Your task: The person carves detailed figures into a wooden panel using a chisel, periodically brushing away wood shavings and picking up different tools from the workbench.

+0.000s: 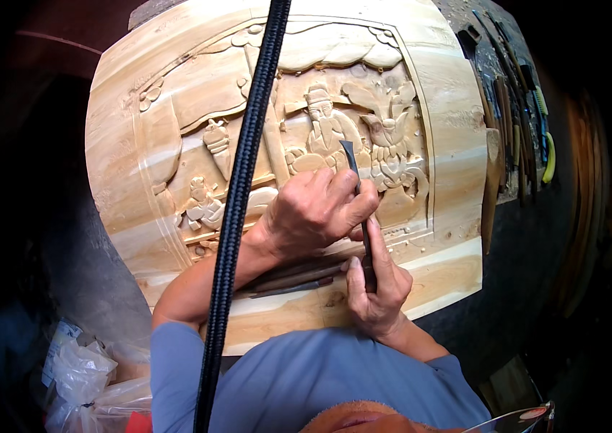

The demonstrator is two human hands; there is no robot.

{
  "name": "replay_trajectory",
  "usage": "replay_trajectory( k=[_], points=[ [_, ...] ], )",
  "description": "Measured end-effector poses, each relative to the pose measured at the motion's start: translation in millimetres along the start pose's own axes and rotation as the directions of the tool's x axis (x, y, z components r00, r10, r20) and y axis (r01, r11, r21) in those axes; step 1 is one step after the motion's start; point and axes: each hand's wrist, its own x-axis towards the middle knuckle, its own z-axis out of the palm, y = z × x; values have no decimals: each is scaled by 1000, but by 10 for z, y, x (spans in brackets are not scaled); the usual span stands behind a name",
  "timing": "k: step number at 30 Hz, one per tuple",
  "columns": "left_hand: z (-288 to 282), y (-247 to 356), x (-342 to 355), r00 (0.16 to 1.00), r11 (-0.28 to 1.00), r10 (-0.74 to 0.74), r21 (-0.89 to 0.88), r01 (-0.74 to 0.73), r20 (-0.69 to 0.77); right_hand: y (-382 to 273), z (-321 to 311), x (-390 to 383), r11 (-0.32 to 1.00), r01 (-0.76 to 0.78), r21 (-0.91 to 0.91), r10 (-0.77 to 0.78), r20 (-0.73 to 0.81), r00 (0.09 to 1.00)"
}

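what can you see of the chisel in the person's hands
The chisel is a slim, dark tool, metal-looking at its blade, which flares toward a broad tip. It points away from the person, leaning slightly left, over the carved wooden panel, with the tip near the seated figure. The left hand grips and hides its middle; the right hand holds the lower end. Whether the tip touches the wood cannot be told.

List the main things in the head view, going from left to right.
Clear plastic bag → black braided cord → left hand → right hand → hand tools lying beside the carved panel → yellow curved piece.
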Motion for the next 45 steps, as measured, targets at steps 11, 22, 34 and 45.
replay_trajectory(
  k=[11, 22, 34, 45],
  points=[
    [108, 56, -33, 999, 991, -30, 131, 25, 35, 118, 13, 89, 985, 127, -118, -131, -26, 991],
    [144, 56, -23, 998, 988, -31, 152, 23, 47, 94, -21, 154, 985, 129, -115, -132, -21, 991],
    [152, 64, -25, 997, 988, -46, 148, 35, 69, 126, 69, 131, 987, 138, -85, -142, -51, 989],
    [167, 75, -19, 996, 987, -82, 142, 76, 35, 143, 119, 127, 990, 127, -65, -130, -45, 991]
  ],
)
